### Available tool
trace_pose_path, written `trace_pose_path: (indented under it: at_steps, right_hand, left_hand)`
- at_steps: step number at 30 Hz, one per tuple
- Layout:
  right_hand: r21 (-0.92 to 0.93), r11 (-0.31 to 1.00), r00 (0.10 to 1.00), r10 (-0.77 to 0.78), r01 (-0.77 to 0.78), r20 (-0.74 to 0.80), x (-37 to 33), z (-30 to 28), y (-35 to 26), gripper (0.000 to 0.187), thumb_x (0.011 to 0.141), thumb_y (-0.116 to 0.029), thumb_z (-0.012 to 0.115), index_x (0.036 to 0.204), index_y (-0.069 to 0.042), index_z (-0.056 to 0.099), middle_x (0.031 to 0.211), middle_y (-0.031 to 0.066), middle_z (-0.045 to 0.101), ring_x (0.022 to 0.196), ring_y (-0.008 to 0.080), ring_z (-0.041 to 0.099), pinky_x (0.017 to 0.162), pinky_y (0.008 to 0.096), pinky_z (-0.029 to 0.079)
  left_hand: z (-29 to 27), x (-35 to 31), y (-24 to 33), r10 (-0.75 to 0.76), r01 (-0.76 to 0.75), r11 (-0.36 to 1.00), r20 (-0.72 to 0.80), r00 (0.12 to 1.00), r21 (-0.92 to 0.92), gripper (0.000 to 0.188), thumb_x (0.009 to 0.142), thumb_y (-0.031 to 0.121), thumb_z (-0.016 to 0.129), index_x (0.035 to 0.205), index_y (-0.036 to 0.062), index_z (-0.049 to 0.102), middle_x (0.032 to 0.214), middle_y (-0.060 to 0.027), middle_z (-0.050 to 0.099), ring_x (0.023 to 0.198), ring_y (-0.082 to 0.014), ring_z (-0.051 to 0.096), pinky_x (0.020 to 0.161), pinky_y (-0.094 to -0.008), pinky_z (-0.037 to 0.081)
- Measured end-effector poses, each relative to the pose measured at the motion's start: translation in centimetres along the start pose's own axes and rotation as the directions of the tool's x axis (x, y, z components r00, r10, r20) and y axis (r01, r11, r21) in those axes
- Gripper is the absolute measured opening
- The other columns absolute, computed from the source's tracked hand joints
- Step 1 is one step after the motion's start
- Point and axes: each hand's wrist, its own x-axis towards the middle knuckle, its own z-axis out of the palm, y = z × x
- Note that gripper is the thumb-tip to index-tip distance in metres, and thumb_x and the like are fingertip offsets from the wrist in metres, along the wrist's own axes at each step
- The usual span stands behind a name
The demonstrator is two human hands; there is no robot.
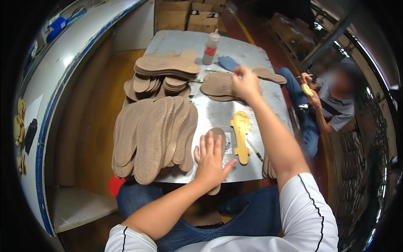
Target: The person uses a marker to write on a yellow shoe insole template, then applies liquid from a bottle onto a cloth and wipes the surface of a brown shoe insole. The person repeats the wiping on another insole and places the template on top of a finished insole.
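Note:
My left hand (209, 164) lies flat with fingers spread on a brown felt-like insole (217, 132) near the table's front edge. Most of that insole is hidden under the palm, and its heel end sticks out past the edge. Farther off, my right hand (247, 84) is over the right side of a small pile of insoles (218, 87). Its fingers are curled and pressed together; whatever they hold, if anything, is hidden. Between my arms lies a yellow sole-shaped template (241, 136) with side tabs and handwriting. Beside it rests a dark pen (254, 148).
Large insole stacks (153, 134) fill the left of the metal table (218, 112). A bottle with a red label (210, 48) and a blue cloth (228, 63) stand and lie at the back. At the right sits another person (336, 94) holding a yellow piece.

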Motion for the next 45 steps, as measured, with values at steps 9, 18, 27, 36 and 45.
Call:
trace_pose_path:
  at_steps: [9, 18, 27, 36, 45]
  right_hand:
    - [0.400, 0.851, 0.938, 0.339, -0.339, 0.074, 18.7, 15.8, 0.3, 0.100, 0.085, -0.031, 0.108, 0.160, 0.009, 0.054, 0.148, 0.0263, 0.074, 0.126, 0.0358, 0.080, 0.111, 0.0483, 0.065]
    - [0.508, 0.820, 0.946, 0.323, -0.261, -0.035, 14.6, 9.5, -1.7, 0.068, 0.091, -0.031, 0.102, 0.140, 0.007, 0.073, 0.129, 0.0183, 0.082, 0.117, 0.0267, 0.081, 0.102, 0.0432, 0.065]
    - [0.434, 0.875, 0.833, -0.069, -0.214, 0.549, -6.2, -12.8, -10.8, 0.074, 0.084, -0.025, 0.109, 0.145, -0.004, 0.073, 0.126, 0.0087, 0.084, 0.114, 0.0191, 0.080, 0.098, 0.0380, 0.068]
    - [0.290, 0.867, 0.312, -0.168, -0.405, 0.935, 3.3, -9.9, -7.2, 0.057, 0.098, -0.020, 0.096, 0.147, 0.002, 0.076, 0.135, 0.0093, 0.085, 0.119, 0.0209, 0.081, 0.106, 0.0354, 0.065]
    - [-0.496, 0.868, 0.886, 0.220, 0.013, 0.408, 15.7, 11.5, 8.1, 0.047, 0.098, -0.030, 0.089, 0.138, -0.006, 0.085, 0.135, 0.0260, 0.084, 0.127, 0.0412, 0.081, 0.111, 0.0493, 0.062]
  left_hand:
    - [-0.7, 0.7, 0.4, 0.039, -0.041, 0.995, -0.025, 0.999, -0.094, 0.098, 0.110, 0.054, 0.075, 0.177, -0.0073, 0.038, 0.189, -0.0364, 0.025, 0.175, -0.0624, 0.015, 0.134, -0.0774, 0.009]
    - [-0.2, 0.7, -0.1, 0.021, -0.039, 0.982, -0.097, 0.995, -0.187, 0.097, 0.108, 0.049, 0.079, 0.179, -0.0039, 0.037, 0.192, -0.0336, 0.022, 0.176, -0.0601, 0.015, 0.135, -0.0761, 0.011]
    - [-3.8, 1.4, 2.8, -0.017, -0.160, 0.853, -0.332, 0.943, -0.497, 0.116, 0.099, 0.036, 0.092, 0.184, 0.0002, 0.022, 0.186, -0.0386, 0.028, 0.173, -0.0586, 0.027, 0.136, -0.0674, 0.025]
    - [-8.0, 1.2, 2.6, -0.146, 0.002, 0.561, -0.096, 0.985, -0.828, 0.087, 0.099, 0.022, 0.094, 0.166, -0.0045, 0.045, 0.136, -0.0280, 0.074, 0.116, -0.0422, 0.081, 0.102, -0.0496, 0.064]
    - [-8.2, 1.8, 2.3, -0.170, 0.053, 0.631, -0.071, 0.983, -0.774, 0.078, 0.098, 0.021, 0.095, 0.161, -0.0003, 0.054, 0.129, -0.0236, 0.081, 0.117, -0.0363, 0.084, 0.103, -0.0458, 0.064]
